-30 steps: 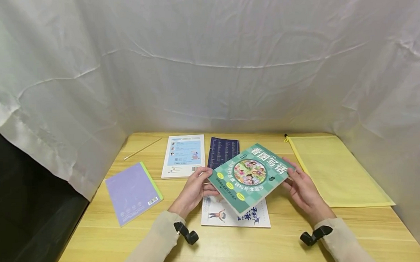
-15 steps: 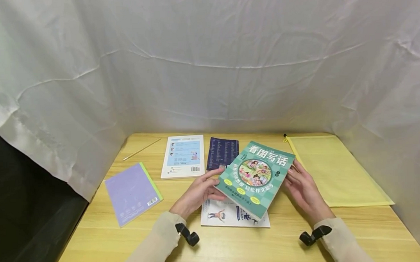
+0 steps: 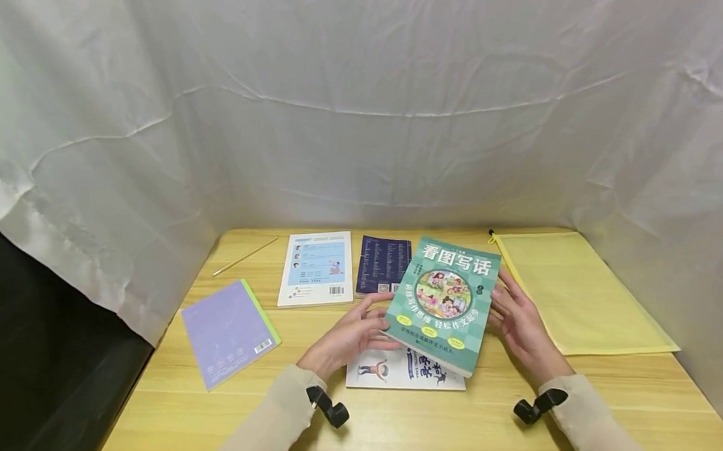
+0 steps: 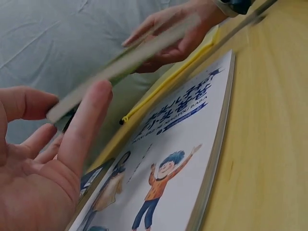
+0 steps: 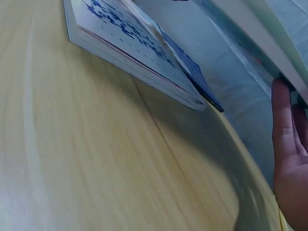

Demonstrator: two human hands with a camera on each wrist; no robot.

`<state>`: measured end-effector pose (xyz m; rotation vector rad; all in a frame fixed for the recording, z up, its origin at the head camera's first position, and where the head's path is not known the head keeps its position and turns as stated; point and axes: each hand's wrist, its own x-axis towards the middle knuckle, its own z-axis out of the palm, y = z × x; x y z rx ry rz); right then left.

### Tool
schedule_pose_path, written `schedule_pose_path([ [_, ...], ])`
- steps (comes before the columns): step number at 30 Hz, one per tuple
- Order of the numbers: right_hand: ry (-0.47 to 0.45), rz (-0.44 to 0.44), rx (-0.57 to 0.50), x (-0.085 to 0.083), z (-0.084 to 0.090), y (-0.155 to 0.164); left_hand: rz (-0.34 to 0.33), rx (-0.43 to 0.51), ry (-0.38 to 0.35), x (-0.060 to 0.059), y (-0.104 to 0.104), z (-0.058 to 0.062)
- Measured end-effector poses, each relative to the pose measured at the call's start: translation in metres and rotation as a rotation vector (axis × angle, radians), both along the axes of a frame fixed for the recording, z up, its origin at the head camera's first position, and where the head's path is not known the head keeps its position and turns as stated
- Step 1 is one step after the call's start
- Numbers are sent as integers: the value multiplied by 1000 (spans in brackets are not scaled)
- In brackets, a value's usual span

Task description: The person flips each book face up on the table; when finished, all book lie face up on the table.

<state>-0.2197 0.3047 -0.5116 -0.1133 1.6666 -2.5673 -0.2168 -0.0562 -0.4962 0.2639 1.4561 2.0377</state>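
Note:
A green book (image 3: pixel 443 302) with a round picture on its cover is held tilted above the table. My left hand (image 3: pixel 351 337) holds its lower left side, with fingers reaching underneath. At the right side, my right hand (image 3: pixel 523 329) holds the book's edge; the right wrist view shows fingers (image 5: pixel 283 115) against its underside. Beneath it, partly covered, a white book (image 4: pixel 163 159) with a cartoon child on the cover lies on the table.
Behind lie a dark blue booklet (image 3: pixel 382 261) and a white-and-blue book (image 3: pixel 316 271). A purple notebook (image 3: pixel 229 332) and a thin stick (image 3: pixel 244 256) lie left. On the right is a yellow mesh zip pouch (image 3: pixel 589 296). Grey cloth (image 3: pixel 394 150) hangs behind the wooden table (image 3: pixel 443 427).
Between my hands the green book has turned clockwise, so its title now runs nearer level. My left hand has shifted slightly right along with it; the things on the table have not moved.

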Motion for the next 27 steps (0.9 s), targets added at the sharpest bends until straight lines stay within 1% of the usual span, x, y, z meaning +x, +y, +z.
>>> schedule_pose_path([
  [3,24,34,5,-1,0,-1,30,14,-5,0,3,0],
  [6,-2,33,27,-2,0,-1,66,23,-20,1,8,-2],
  [10,-63,-21,121,-3,-1,0,102,36,-46,1,15,-4],
  [12,-94,-58,152,-4,-2,1,116,39,-50,0,19,-5],
  [13,-105,-78,159,-4,-3,2,123,36,-49,-1,22,-5],
  [15,-123,-113,137,-3,-3,3,134,23,-37,-2,27,-5],
  [17,-120,-129,122,-2,-3,3,148,15,-29,-4,32,-6],
  [18,-109,-122,116,-2,-3,4,156,14,-28,-4,35,-5],
  [20,-81,-75,110,0,-2,5,173,22,-28,-6,41,-4],
  [24,-25,51,115,3,-1,7,206,51,-27,-10,51,0],
  [25,-21,71,115,4,-1,8,213,50,-25,-11,53,1],
  [27,-18,82,115,5,-2,9,227,37,-17,-13,57,4],
])
